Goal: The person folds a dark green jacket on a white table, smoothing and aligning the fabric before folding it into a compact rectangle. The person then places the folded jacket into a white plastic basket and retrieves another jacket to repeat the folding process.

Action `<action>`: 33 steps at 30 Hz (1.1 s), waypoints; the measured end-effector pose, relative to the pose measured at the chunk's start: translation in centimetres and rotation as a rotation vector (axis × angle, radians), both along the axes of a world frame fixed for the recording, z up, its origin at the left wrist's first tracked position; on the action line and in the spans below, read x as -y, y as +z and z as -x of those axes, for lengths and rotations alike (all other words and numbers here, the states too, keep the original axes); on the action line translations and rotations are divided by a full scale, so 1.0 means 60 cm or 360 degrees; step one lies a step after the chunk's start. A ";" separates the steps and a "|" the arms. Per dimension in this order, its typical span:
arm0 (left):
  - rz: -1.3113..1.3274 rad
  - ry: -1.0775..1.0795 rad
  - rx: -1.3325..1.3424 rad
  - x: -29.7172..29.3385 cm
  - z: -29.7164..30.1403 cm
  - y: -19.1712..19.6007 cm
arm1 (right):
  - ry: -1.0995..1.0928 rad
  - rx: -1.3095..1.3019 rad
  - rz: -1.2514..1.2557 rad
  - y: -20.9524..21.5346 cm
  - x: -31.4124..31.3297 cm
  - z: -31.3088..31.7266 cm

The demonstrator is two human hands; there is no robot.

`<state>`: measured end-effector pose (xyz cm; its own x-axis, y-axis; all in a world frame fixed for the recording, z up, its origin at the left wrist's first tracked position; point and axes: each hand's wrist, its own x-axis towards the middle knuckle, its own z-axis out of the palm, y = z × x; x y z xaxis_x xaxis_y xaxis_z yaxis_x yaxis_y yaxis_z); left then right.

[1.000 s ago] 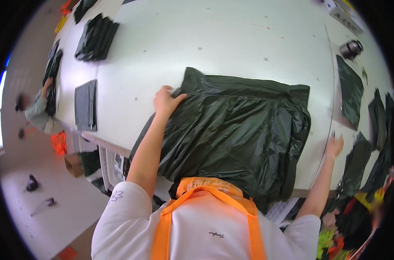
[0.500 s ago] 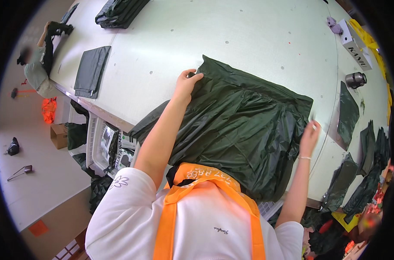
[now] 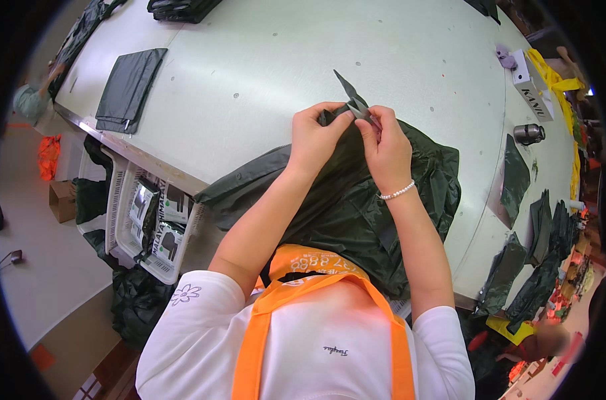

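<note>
A large sheet of dark green, glossy fabric (image 3: pixel 356 200) lies rumpled over the table's near edge and reaches down against my orange apron (image 3: pixel 316 261). My left hand (image 3: pixel 321 133) pinches a raised edge of it above the table. Close beside, my right hand (image 3: pixel 386 143) is closed on the same edge, thumb toward the left thumb. Between the two hands a pointed corner of the fabric sticks up, its greyer underside turned out. Something small and pinkish shows inside my right fingers, too hidden to name. A beaded bracelet circles my right wrist.
A folded dark fabric piece (image 3: pixel 131 90) lies on the pale table (image 3: pixel 249 80) at left. A white basket (image 3: pixel 119 227) with packaged items stands beside the table. At right are a metal flask (image 3: pixel 529 134), a white box (image 3: pixel 533 87) and dark fabric pieces (image 3: pixel 509 273). Another person (image 3: pixel 31 101) is at far left.
My right hand has come from the fabric's right side to meet my left hand. The far edge, spread out before, is now gathered and lifted between both hands.
</note>
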<state>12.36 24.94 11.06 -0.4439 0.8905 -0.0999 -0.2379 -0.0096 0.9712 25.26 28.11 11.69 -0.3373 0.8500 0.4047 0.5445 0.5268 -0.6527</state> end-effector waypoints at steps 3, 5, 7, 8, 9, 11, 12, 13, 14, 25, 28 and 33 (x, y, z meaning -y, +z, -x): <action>0.0061 -0.0023 -0.0248 0.005 0.002 0.003 | -0.0022 0.0060 -0.0054 0.016 0.002 0.005; 0.0015 0.0007 -0.0401 0.006 0.002 0.003 | -0.0031 0.0127 -0.0100 0.030 0.006 0.007; -0.0127 0.0084 -0.0513 0.004 -0.001 -0.004 | -0.0052 0.0210 -0.0064 0.038 0.009 0.006; -0.0175 0.0108 -0.0599 0.004 -0.002 -0.006 | -0.0066 0.0251 -0.0047 0.043 0.011 0.005; -0.0224 0.0133 -0.0685 0.004 -0.002 -0.007 | -0.0076 0.0229 0.0013 0.049 0.013 0.003; -0.0253 0.0183 -0.0776 0.005 -0.002 -0.001 | -0.0092 0.0178 0.0128 0.058 0.015 -0.001; -0.0231 0.0204 -0.0778 0.008 -0.003 0.006 | -0.0088 0.0109 0.0194 0.061 0.016 -0.005; -0.0205 0.0230 -0.0782 0.010 -0.004 0.011 | -0.0079 0.0038 0.0262 0.064 0.017 -0.009; -0.0254 0.0251 -0.0807 0.011 -0.005 0.011 | -0.0071 -0.0032 0.0330 0.066 0.016 -0.014; -0.0610 0.0371 -0.1141 0.008 0.000 0.005 | 0.0134 0.0456 0.0173 0.130 -0.002 -0.018; -0.0587 0.0398 -0.1162 0.010 -0.002 0.007 | 0.0190 0.0441 0.0296 0.136 -0.008 -0.020; -0.0552 0.0445 -0.1163 0.013 -0.001 0.006 | 0.0182 0.0474 0.0348 0.150 -0.011 -0.019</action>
